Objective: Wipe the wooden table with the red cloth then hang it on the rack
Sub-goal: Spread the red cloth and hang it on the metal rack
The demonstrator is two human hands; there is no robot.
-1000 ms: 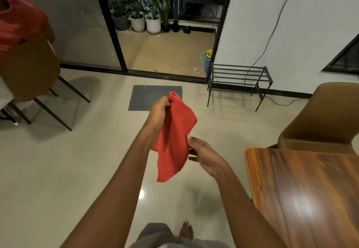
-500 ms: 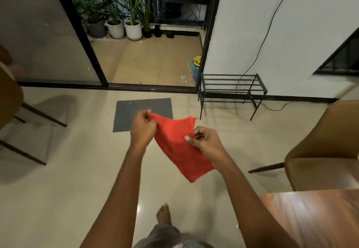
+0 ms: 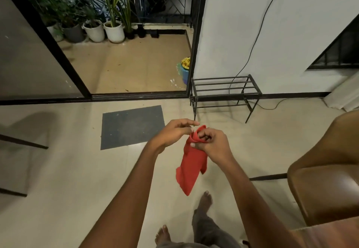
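Note:
The red cloth (image 3: 191, 167) hangs folded in front of me, above the tiled floor. My right hand (image 3: 211, 143) grips its bunched top edge. My left hand (image 3: 174, 134) is right beside it with fingers loosely spread, fingertips touching the cloth's top fold; I cannot tell whether it grips. The black metal rack (image 3: 226, 89) stands ahead against the white wall, slightly right of my hands and beyond them. Only a corner of the wooden table (image 3: 328, 236) shows at the bottom right.
A brown padded chair (image 3: 326, 168) stands at the right, close to the table. A grey doormat (image 3: 132, 126) lies ahead on the left before an open sliding door to a balcony with potted plants (image 3: 113, 31). A black cable (image 3: 258, 34) runs down the wall behind the rack.
I have walked closer to the rack. The cloth, spread between both hands before, now hangs bunched from my right hand; my left hand has loosened beside it. The table has slid nearly out of view.

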